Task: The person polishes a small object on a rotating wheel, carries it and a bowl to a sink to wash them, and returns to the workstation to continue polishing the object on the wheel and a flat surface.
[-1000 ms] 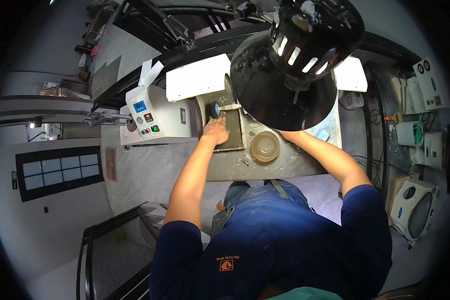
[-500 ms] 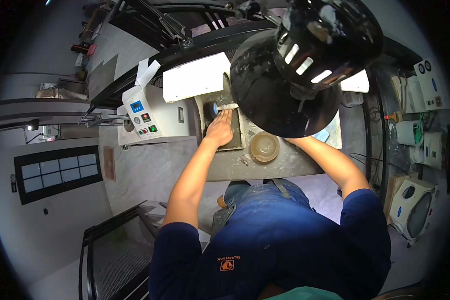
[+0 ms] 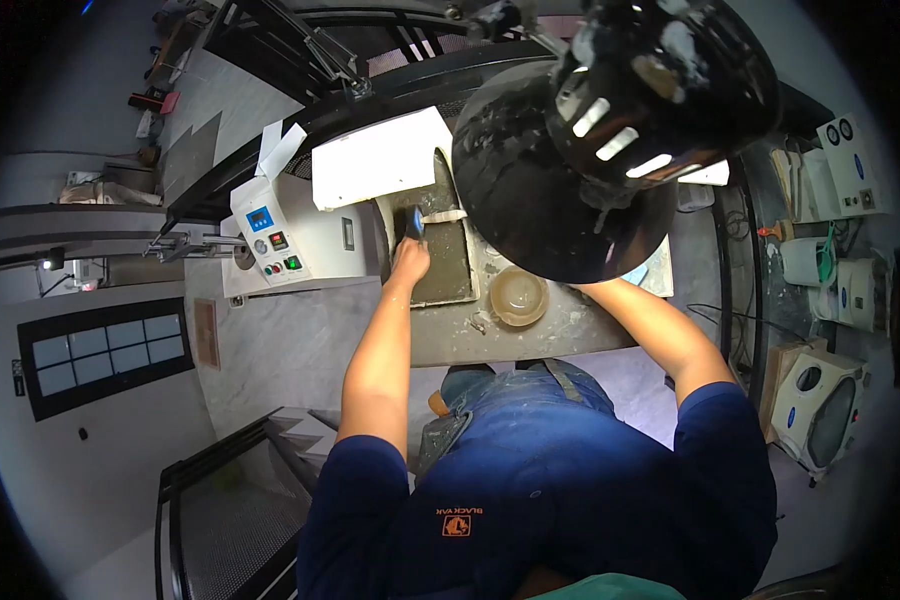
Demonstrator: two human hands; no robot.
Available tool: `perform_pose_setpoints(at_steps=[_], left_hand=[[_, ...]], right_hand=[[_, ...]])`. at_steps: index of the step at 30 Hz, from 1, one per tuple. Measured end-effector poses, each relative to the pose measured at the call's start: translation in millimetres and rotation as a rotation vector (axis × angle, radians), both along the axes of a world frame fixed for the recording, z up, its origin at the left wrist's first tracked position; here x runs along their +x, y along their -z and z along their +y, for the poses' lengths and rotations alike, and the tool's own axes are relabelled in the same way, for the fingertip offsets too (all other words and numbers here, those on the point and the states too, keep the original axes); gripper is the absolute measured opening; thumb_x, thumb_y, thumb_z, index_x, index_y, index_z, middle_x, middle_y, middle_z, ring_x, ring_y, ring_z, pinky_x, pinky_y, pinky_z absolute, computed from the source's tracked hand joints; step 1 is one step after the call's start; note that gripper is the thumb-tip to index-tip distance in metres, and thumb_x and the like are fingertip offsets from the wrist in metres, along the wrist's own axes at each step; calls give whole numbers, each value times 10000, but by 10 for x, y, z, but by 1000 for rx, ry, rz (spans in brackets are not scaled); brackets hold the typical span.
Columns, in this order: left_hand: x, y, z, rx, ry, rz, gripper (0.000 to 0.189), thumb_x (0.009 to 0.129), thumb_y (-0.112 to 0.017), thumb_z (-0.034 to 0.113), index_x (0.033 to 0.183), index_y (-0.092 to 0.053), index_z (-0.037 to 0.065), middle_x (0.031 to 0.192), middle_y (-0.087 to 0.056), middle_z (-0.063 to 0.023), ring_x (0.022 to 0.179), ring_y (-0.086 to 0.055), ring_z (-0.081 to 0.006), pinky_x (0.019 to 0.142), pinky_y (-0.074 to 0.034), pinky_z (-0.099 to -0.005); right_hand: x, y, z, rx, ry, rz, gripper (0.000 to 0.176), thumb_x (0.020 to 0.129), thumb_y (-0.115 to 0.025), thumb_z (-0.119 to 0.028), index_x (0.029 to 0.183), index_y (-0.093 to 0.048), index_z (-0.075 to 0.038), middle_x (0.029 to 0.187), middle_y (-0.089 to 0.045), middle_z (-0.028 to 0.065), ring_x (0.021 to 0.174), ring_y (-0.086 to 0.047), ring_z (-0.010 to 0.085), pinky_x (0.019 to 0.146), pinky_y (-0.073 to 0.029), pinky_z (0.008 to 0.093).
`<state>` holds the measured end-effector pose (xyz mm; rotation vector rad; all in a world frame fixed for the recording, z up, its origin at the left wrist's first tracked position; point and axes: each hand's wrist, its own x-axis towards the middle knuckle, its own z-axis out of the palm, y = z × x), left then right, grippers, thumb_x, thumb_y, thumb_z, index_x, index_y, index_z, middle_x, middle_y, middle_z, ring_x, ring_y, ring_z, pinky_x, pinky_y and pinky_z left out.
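Left hand (image 3: 411, 262) closed, the person gripped a blue-and-black tool (image 3: 416, 222) by the tray (image 3: 444, 302), upper centre. Rightward sat a bowl (image 3: 519, 296); the lamp (image 3: 560, 190) hid the right hand, its grip unclear. Work done or left couldn't be judged.

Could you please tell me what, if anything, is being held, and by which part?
The left hand holds the blue tool by its near end; the lamp hides the right hand.

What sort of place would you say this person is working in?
Probably a small craft workshop: a large black lamp hangs over a stained workbench, and a white machine with a control panel stands alongside.
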<state>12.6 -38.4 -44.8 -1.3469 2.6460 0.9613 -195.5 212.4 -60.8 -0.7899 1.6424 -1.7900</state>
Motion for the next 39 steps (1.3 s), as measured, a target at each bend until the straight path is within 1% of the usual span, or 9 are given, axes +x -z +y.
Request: perform_pose_setpoints(at_steps=[4,10,12,15,20,25,26,30,39], left_hand=[[-125,188,90,33,-343,180,325,869,-551,238,970,-563,-70,889,-592,-298,942,-559,-439,785,-433,-441],[-211,592,50,456,-615,826,218,897,-492,171,1046,-569,32,897,-638,-106,598,-540,-162,550,-440,-263],[-114,550,-20,1177,-1093,1114,258,900,-403,146,1091,-563,80,926,-632,-104,514,-492,-151,406,-369,-210],[-136,545,-135,1363,-1205,1323,267,899,-358,157,1089,-534,94,902,-629,-138,452,-428,-139,342,-262,-171],[-266,38,-122,1416,-1516,1189,338,949,-289,354,1115,-432,97,953,-538,-291,524,-390,-155,373,-248,-187],[-32,-237,362,1345,-1134,1380,517,911,-422,421,1034,-418,-81,1140,-462,-258,1015,-527,-327,894,-463,-414],[-16,-249,542,1207,-1112,1318,582,922,-362,435,1123,-427,-108,1121,-504,-259,911,-582,-345,613,-527,-330],[558,184,1269,-108,-255,709,102,799,-618,59,881,-632,-1,804,-665,-106,574,-558,-94,515,-431,-263],[556,471,1588,-23,-136,76,209,787,-610,180,882,-594,-6,871,-605,-209,796,-597,-385,699,-473,-474]], right_hand=[[43,-206,21,41,0,110,363,882,-504,-260,1177,-483,-49,1159,-506,118,1071,-471,264,927,-391,381],[89,-386,-38,124,-102,283,357,904,-479,-258,1196,-471,-53,1172,-503,108,1083,-466,258,942,-388,378],[-22,-202,-24,385,-345,731,485,941,-257,-351,1376,-309,-144,1380,-366,124,1235,-388,289,1080,-263,422],[-125,-8,-115,584,-355,949,462,933,-288,-308,1389,-295,-236,1367,-384,119,1249,-368,276,1053,-293,422],[-90,-40,83,757,-484,1414,508,859,-405,-107,1358,-370,-197,970,-634,166,885,-613,338,858,-444,418],[62,-503,408,878,-558,965,490,796,-509,-100,1283,-463,-88,903,-644,200,840,-617,378,824,-466,408],[113,-399,490,794,-396,823,436,810,-531,-139,1234,-497,-45,931,-636,217,876,-614,368,825,-468,398],[370,-122,546,728,-109,358,413,826,-590,-288,1103,-583,19,957,-630,234,901,-619,356,826,-470,390],[856,-52,432,1052,-15,326,369,735,-652,-218,977,-604,57,852,-638,243,849,-627,369,742,-482,404]])
